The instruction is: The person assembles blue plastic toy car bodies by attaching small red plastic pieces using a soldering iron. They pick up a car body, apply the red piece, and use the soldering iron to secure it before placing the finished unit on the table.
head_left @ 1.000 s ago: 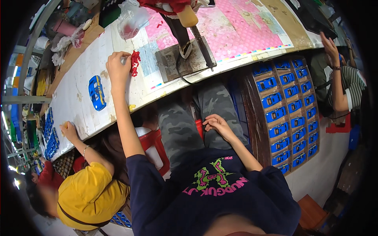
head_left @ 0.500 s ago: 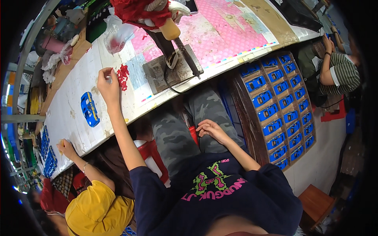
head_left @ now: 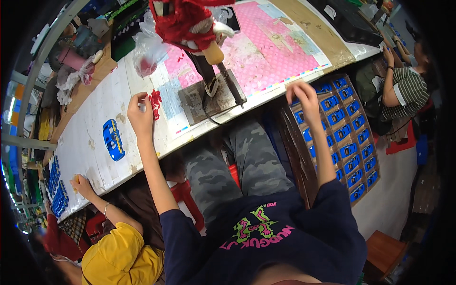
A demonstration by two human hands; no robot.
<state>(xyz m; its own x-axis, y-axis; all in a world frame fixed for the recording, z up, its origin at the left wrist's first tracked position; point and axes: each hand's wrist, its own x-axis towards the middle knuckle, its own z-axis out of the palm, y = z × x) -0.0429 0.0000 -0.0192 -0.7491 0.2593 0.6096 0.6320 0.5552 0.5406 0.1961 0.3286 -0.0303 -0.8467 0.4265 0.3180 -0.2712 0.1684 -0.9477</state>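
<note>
Far left: blue cars point(head_left: 59, 199) in a cluster on the table, crowded and small, single ones hard to tell apart. Beside them a co-worker's hand point(head_left: 83, 186) with something pale, its kind unclear; yellow sleeve point(head_left: 121, 244), body cut off below.

Next, a lone blue car point(head_left: 114, 140) on the white tabletop; yellow markings on its side, too small to read. Left hand point(head_left: 140, 115) just right of it, fingers bent, at the red pieces point(head_left: 155, 103)—cannot tell whether it pinches one. Clear bag point(head_left: 146, 59) beyond, contents blurred by the plastic.

Stand point(head_left: 202, 61) wrapped in red cloth, top cut off; marks on its base illegible. Shirt point(head_left: 261, 237): pink lettering around a green-and-pink print, upside down, partly lost in folds.

Right hand point(head_left: 304, 97), well apart from the left, blurred, fingers curled—grip cannot be told. It hides part of the tray point(head_left: 338, 113) of blue cars. Far right, a striped sleeve point(head_left: 403, 90).
</note>
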